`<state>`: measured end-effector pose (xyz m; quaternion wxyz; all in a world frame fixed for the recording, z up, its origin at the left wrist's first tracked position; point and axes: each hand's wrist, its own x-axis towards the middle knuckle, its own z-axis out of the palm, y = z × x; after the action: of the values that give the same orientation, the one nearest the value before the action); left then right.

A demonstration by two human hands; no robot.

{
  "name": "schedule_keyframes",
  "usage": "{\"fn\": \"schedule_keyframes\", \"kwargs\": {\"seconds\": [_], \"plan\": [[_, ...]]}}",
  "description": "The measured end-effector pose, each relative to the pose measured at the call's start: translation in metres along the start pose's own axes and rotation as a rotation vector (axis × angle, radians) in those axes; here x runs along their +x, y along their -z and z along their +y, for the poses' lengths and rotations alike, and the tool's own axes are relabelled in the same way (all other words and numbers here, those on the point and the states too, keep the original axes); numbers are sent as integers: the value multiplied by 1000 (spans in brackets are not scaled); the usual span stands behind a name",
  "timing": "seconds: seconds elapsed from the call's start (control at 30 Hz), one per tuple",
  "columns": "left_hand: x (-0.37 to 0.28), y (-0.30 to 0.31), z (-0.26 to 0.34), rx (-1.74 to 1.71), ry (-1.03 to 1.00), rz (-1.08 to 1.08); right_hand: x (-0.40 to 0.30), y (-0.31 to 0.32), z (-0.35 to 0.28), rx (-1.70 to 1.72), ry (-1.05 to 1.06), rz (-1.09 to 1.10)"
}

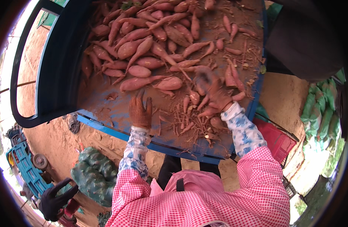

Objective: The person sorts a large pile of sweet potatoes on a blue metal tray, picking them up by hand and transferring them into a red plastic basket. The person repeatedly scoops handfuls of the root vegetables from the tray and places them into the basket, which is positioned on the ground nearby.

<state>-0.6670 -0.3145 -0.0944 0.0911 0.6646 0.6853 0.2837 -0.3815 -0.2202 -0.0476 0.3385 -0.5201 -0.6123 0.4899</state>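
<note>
My left hand (pixel 140 112), in a soil-stained glove, lies over the dirty blue truck bed (pixel 121 117) with its fingers apart and nothing in them. Just beyond its fingertips rest a long sweet potato (pixel 140 82) and a plumper sweet potato (pixel 169 83). My right hand (pixel 217 92), also gloved, reaches among small sweet potatoes at the right; its fingers are blurred, so a grip on a root cannot be told. Thin root scraps (pixel 178 120) and a small sweet potato (pixel 218 123) lie near that wrist. A large heap of sweet potatoes (pixel 134 48) fills the far left.
The blue bed edge (pixel 174 150) runs in front of me. Filled green mesh sacks (pixel 93 176) stand on the ground at left, more green sacks (pixel 321 110) at right. A red crate (pixel 273 139) sits beside the bed. Another person's dark clothing (pixel 304 42) shows at upper right.
</note>
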Motion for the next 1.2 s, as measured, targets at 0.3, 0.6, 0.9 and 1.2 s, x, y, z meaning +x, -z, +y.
{"fn": "schedule_keyframes", "kwargs": {"seconds": [0.3, 0.6, 0.9, 1.2], "plan": [[62, -14, -76, 582, -310, -161, 39, -102, 46, -1099, 579, 105], [35, -17, -67, 45, 80, -573, 11, -71, 32, -144, -111, -256], [-14, -13, 72, -595, 260, -525, -75, -84, 52, 1640, -340, 142], [152, -49, -19, 625, -387, -396, -68, -15, 21, 1791, -200, 201]]}}
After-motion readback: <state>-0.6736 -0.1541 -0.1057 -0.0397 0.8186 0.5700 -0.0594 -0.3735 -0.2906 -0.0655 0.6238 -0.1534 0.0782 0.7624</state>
